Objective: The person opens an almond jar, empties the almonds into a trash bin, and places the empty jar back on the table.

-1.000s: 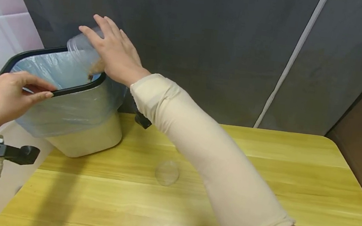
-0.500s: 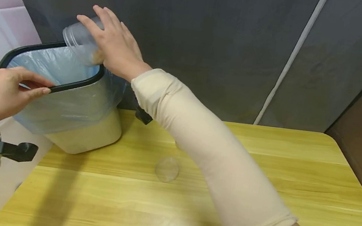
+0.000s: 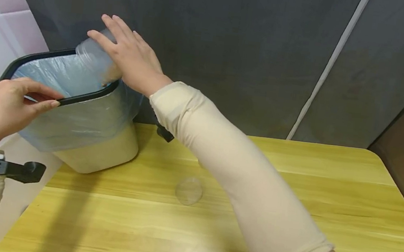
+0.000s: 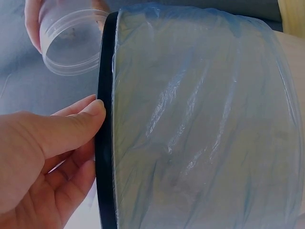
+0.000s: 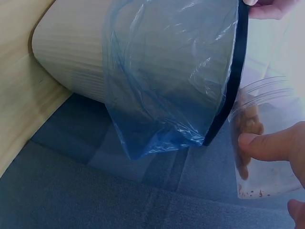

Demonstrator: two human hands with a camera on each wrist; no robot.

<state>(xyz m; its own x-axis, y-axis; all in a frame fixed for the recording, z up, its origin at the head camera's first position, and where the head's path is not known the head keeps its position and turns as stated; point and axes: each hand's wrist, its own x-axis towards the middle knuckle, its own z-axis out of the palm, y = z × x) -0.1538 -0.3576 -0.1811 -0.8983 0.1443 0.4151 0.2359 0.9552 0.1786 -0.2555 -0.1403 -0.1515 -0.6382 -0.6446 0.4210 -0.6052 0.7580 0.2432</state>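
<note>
My right hand [image 3: 134,59] grips a clear plastic jar [image 3: 91,55], tilted on its side with its mouth over the trash can [image 3: 108,152]. Brown crumbly pieces [image 5: 249,121] lie along the jar's lower wall in the right wrist view, and small reddish-brown bits cling near its base. The can is cream with a black rim ring [image 4: 106,157] and a translucent blue liner bag [image 3: 45,73] folded down outside. With thumb and fingers, my left hand [image 3: 9,108] pinches the near side of that rim. The liner's bottom is hidden.
A clear round disc [image 3: 189,191], like a lid, lies on the yellow wood-grain table [image 3: 136,227]. The can stands at the table's left end. Behind rises a dark grey fabric wall [image 3: 226,53] with a pale strip. Black wrist mounts [image 3: 26,171] stick out from both sleeves.
My right hand raised the jar slightly, then lowered it back toward the rim, still tilted. The brown pieces shifted within the jar. My left hand kept its hold on the rim.
</note>
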